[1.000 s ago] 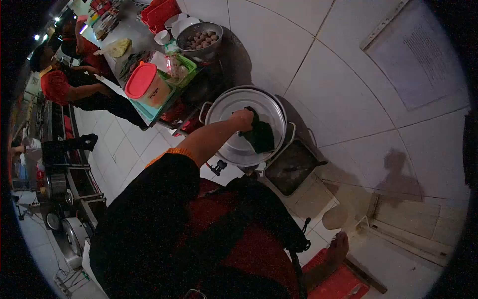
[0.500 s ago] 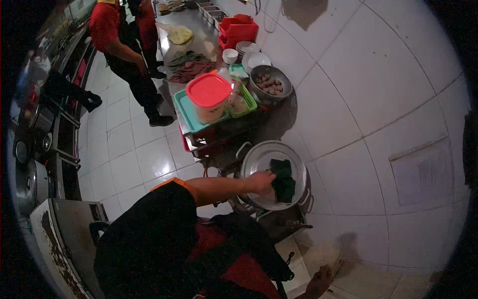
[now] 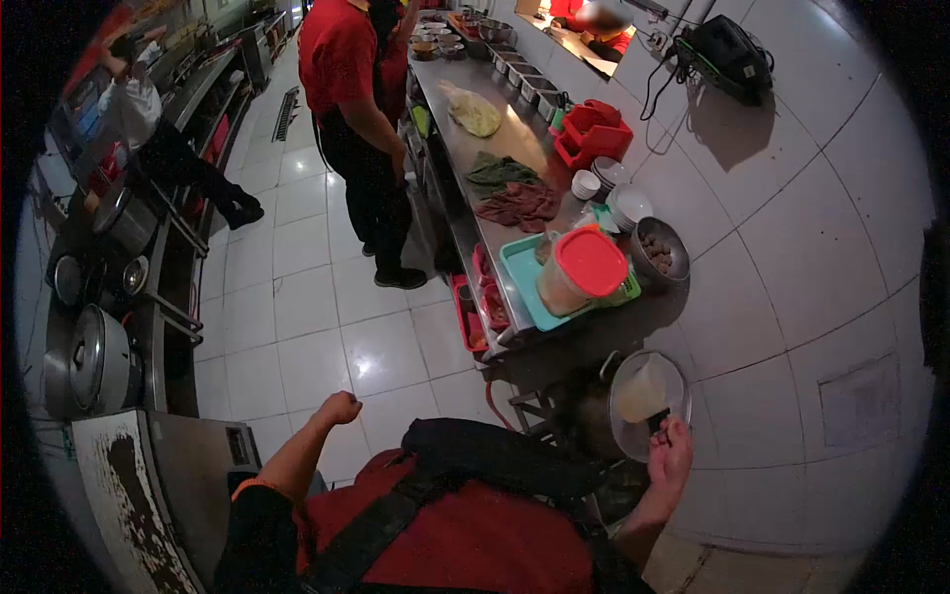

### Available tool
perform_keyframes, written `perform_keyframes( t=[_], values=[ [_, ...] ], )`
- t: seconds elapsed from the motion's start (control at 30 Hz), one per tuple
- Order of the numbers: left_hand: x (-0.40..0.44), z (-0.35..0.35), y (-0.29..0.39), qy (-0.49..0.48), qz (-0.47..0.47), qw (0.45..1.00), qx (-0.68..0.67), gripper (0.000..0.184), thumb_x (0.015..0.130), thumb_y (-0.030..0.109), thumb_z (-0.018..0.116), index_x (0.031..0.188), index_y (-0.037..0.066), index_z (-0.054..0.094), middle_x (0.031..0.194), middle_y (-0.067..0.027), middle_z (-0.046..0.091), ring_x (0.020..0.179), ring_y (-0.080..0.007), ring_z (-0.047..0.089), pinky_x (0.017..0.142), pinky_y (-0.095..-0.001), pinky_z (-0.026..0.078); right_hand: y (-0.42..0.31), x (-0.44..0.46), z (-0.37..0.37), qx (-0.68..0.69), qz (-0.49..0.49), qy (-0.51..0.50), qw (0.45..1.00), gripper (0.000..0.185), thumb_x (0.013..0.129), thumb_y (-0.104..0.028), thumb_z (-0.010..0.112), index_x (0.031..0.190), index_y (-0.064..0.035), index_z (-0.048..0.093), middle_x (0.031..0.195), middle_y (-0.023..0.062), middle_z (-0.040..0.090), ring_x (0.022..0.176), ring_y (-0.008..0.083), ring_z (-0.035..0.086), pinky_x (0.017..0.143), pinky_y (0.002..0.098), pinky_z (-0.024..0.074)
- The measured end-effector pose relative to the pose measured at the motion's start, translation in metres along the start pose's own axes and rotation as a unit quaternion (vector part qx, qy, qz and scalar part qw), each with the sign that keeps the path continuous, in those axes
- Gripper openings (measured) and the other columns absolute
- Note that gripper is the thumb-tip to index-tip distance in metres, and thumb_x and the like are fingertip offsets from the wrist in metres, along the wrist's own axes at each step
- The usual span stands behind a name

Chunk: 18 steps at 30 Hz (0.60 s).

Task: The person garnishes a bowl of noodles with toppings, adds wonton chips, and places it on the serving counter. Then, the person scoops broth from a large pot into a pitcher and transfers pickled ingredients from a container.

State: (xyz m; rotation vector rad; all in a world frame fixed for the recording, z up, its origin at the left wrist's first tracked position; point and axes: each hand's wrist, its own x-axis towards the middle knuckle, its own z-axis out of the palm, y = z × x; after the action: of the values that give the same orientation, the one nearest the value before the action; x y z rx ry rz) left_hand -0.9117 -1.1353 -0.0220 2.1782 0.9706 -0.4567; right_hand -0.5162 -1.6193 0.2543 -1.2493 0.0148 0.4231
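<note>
My left hand (image 3: 339, 408) is held out over the tiled floor, its fingers closed in a fist with nothing seen sticking out of it. At the right, my right hand (image 3: 673, 452) is closed around the dark handle of a pale, flat, rounded tool (image 3: 640, 389) whose exact kind I cannot make out. The pale part is over the round silver top of a large pot (image 3: 679, 381), which stands low by the wall. Whether the tool touches the pot cannot be told. The dark green cloth is not clearly visible.
A steel counter (image 3: 529, 129) bears a red-lidded tub (image 3: 591, 262) on a turquoise tray (image 3: 520, 255), cloths (image 3: 520, 206), bowls and a metal bowl of round brown items (image 3: 661, 249). Co-workers (image 3: 341, 99) stand left of the counter. Stoves and pots (image 3: 99, 361) line the left side.
My left hand has left the dark green cloth on the pot lid and moved left. My right hand has come up over the pot with the pale tool. The view has turned and shows more kitchen.
</note>
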Motion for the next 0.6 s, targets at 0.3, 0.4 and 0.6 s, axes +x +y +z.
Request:
perform_keyframes(
  t=[0.3, 0.4, 0.6],
  values=[
    [0.037, -0.042, 0.023, -0.046, 0.003, 0.981, -0.187, 0.053, 0.090, 0.048, 0.046, 0.076, 0.004, 0.072, 0.071, -0.0116, 0.068, 0.068, -0.0219, 0.066, 0.072, -0.0362, 0.051, 0.029, 0.089, 0.206, -0.033, 0.036, -0.172, 0.984, 0.014, 0.095, -0.016, 0.049, 0.089, -0.0051, 0.055, 0.077, -0.0005, 0.051, 0.063, 0.0088, 0.040, 0.064, 0.0241, 0.0348],
    [0.066, -0.070, 0.076, -0.130, 0.036, 0.950, -0.282, 0.046, 0.090, 0.041, 0.055, 0.087, -0.002, 0.069, 0.076, -0.0112, 0.068, 0.071, -0.0173, 0.062, 0.069, -0.0335, 0.049, 0.025, 0.121, 0.259, -0.025, 0.052, -0.157, 0.986, 0.013, 0.094, -0.016, 0.050, 0.089, -0.0057, 0.056, 0.077, -0.0005, 0.052, 0.063, 0.0084, 0.040, 0.063, 0.0241, 0.0356],
    [0.150, -0.152, 0.101, -0.197, 0.050, 0.885, -0.418, 0.044, 0.089, 0.039, 0.058, 0.084, -0.004, 0.066, 0.073, -0.0103, 0.066, 0.072, -0.0162, 0.060, 0.068, -0.0338, 0.048, 0.024, 0.226, 0.334, -0.036, 0.019, -0.199, 0.979, 0.012, 0.093, -0.014, 0.051, 0.092, -0.0046, 0.057, 0.078, 0.0002, 0.054, 0.062, 0.0071, 0.044, 0.059, 0.0214, 0.0376]
  ],
)
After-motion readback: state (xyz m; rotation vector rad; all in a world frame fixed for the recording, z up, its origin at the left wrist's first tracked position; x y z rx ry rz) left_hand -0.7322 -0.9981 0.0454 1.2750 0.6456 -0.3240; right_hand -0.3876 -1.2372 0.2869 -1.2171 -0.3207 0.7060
